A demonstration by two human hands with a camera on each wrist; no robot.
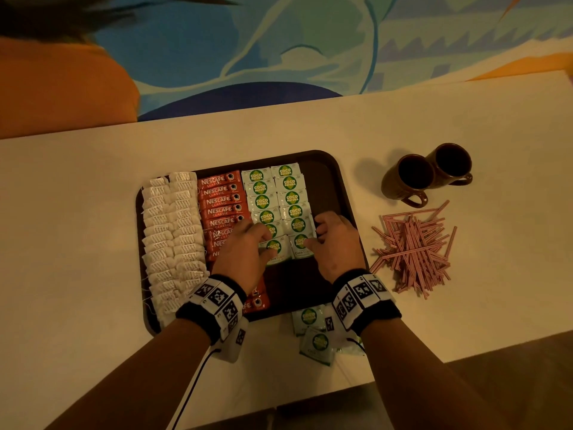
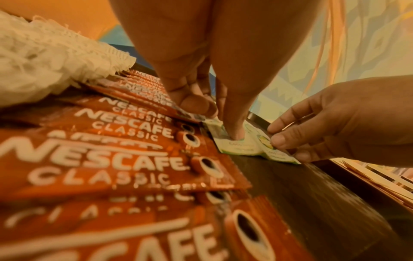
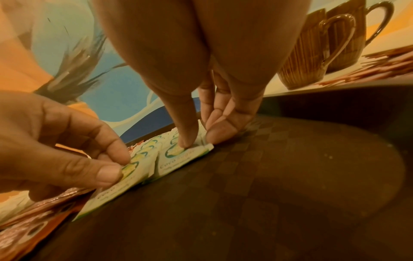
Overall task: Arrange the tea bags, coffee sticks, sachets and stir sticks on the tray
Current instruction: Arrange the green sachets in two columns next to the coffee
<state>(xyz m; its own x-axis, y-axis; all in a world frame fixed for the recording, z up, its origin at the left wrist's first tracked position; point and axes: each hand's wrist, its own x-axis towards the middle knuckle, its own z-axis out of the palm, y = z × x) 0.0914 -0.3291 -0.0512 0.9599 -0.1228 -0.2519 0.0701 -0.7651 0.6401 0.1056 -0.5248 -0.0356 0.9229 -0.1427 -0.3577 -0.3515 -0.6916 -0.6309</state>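
My left hand [image 1: 245, 252] presses the nearest sachet of the left column [image 1: 273, 248] with thumb and fingertip, fingers bent down onto it rather than wrapped round it. My right hand [image 1: 336, 243] does the same on the neighbouring sachet [image 1: 300, 243] at the near end of the right column: in the right wrist view a fingertip [image 3: 186, 141] bears down on its face while another touches its right edge. I judge both as pinning and squaring, not lifting.

The sachets run in two columns away from me, each overlapping the one beyond, short edges toward me. The bare strip of tray [image 1: 294, 290] just in front of my fingers is where the columns go on. The loose sachets [image 1: 313, 328] lie behind my right wrist on the counter [image 1: 93, 243], off the tray's near edge, so the right hand is nearer and must draw back toward me.

Tea bags [image 1: 173, 237] and coffee sticks [image 1: 221, 200] fill the tray's left side. The stir sticks [image 1: 414, 246] sit heaped on the counter to the right, below two mugs [image 1: 428, 173].
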